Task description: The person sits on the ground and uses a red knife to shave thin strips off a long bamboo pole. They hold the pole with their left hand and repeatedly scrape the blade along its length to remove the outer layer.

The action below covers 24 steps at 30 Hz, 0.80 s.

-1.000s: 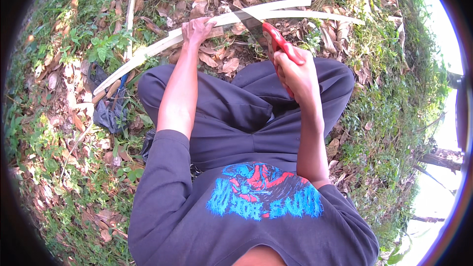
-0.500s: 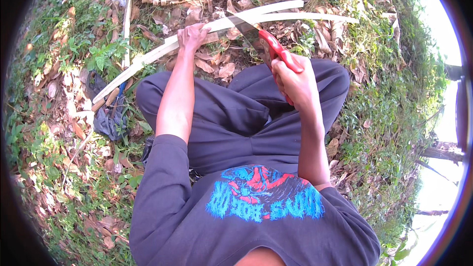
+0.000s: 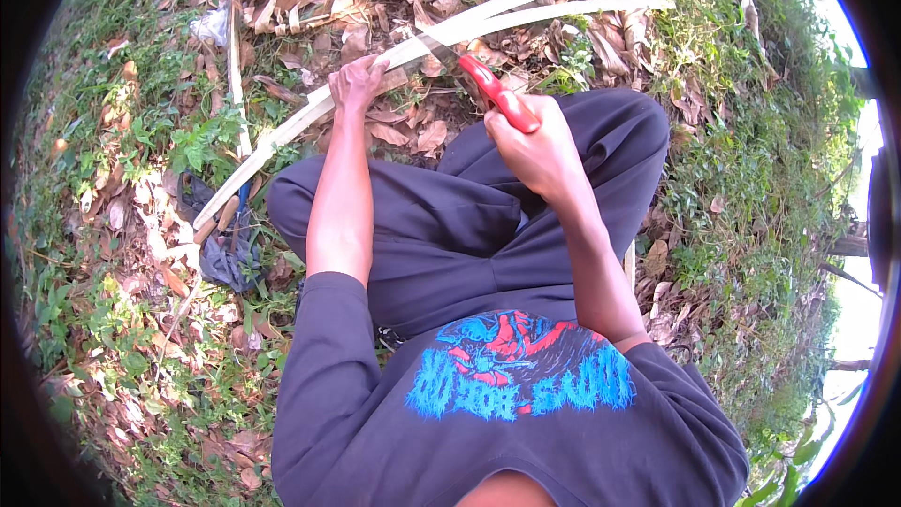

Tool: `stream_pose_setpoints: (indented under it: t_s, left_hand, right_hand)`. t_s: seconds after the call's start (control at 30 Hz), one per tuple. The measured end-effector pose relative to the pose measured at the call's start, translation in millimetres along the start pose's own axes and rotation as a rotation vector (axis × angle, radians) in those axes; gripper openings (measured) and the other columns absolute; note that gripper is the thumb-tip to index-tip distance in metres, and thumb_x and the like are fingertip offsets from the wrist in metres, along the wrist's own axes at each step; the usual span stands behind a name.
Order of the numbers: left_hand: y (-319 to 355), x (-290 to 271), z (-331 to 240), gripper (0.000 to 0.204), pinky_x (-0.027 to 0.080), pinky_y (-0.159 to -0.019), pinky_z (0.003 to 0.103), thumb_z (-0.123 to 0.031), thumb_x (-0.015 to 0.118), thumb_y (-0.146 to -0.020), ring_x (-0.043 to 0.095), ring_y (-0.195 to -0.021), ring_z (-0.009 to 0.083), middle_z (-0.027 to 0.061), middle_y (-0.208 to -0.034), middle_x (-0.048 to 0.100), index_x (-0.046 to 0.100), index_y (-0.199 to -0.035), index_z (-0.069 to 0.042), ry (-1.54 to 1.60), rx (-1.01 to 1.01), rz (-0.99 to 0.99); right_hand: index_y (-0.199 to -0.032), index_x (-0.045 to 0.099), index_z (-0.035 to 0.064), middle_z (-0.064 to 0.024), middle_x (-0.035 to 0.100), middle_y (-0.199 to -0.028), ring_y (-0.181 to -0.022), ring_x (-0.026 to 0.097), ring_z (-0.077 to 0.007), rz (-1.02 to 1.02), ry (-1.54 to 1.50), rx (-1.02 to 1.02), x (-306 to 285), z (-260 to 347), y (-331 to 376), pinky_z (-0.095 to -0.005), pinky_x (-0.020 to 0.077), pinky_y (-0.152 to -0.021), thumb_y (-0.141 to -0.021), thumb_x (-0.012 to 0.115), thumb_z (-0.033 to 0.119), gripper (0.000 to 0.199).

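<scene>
My left hand (image 3: 357, 84) is closed round long pale strips, probably split bamboo or wood, holding them ahead of my crossed legs. One strip (image 3: 511, 2) ends at the upper middle; a thinner strip (image 3: 601, 7) runs alongside and reaches farther right. Their other end slants down to the left past my knee. In my right hand (image 3: 535, 145) is a handsaw (image 3: 502, 99), gripped by its red handle. Its blade lies across the strips, to the right of my left hand, and looks thin and partly blurred. Whether it has cut into them I cannot tell.
At the left, a dark plastic bag (image 3: 230, 263) lies by wooden tool handles (image 3: 228, 213) and something blue. Another pale stick (image 3: 235, 84) lies beyond them, near a clear plastic scrap (image 3: 211, 26). Dry leaves (image 3: 357, 0) and grass (image 3: 751, 225) cover the ground.
My right hand has pushed the saw forward and left, so less blade shows between handle and strips. My left hand keeps its hold. The whole view has shifted slightly.
</scene>
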State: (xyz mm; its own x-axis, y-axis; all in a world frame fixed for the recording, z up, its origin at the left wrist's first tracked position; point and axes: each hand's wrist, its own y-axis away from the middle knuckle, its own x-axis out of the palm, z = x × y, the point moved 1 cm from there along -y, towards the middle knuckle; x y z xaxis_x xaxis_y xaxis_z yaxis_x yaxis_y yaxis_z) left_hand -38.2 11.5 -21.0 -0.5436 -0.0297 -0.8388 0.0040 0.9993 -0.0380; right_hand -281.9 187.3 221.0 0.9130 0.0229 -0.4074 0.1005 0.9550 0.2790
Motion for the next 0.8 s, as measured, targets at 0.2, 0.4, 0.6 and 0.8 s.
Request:
stream_pose_setpoints:
  t_s: [0.2, 0.4, 0.6, 0.8]
  left_hand:
    - [-2.8, -0.6, -3.1, 0.041, 0.047, -0.092, 0.042, -0.051, 0.065, -0.088, 0.069, -0.099, 0.0320, 0.0140, -0.102, 0.073, 0.075, -0.113, -0.021, -0.061, 0.002, -0.003]
    - [-1.5, 5.6, 2.1, 0.038, 0.047, -0.090, 0.043, -0.049, 0.068, -0.087, 0.070, -0.097, 0.0313, 0.0135, -0.100, 0.074, 0.076, -0.110, -0.020, -0.049, 0.069, -0.066]
    - [1.2, 7.6, 4.7, 0.037, 0.047, -0.088, 0.042, -0.045, 0.067, -0.088, 0.070, -0.095, 0.0301, 0.0092, -0.103, 0.074, 0.075, -0.110, -0.017, -0.073, 0.134, -0.109]
    - [3.6, 6.3, -2.3, 0.037, 0.047, -0.087, 0.043, -0.044, 0.066, -0.090, 0.070, -0.097, 0.0291, 0.0073, -0.106, 0.074, 0.075, -0.110, -0.015, -0.087, 0.159, -0.125]
  right_hand:
    - [-0.076, 0.057, -0.0051, -0.0146, 0.053, -0.056, -0.055, 0.054, -0.0188, 0.057, 0.100, -0.003, -11.9, 35.2, -20.8, -0.0393, 0.0446, -0.058, -0.082, 0.056, 0.017, 0.023]
    - [-0.074, 0.056, 0.0033, 0.0031, 0.046, -0.054, -0.042, 0.040, -0.0057, 0.072, -0.124, 0.031, -31.0, 11.0, -28.0, -0.0249, 0.0304, -0.039, -0.092, 0.058, 0.012, 0.019]
    - [-0.074, 0.061, -0.0008, -0.0046, 0.061, -0.060, -0.048, 0.056, -0.0106, 0.217, -0.214, 0.029, -31.4, 29.8, -31.3, -0.0267, 0.0446, -0.046, -0.092, 0.057, 0.012, 0.022]
    - [-0.087, 0.066, -0.0014, -0.0008, 0.054, -0.055, -0.045, 0.050, -0.0088, 0.195, -0.203, -0.039, 2.8, 13.7, -65.7, -0.0264, 0.0389, -0.043, -0.090, 0.055, 0.015, 0.020]
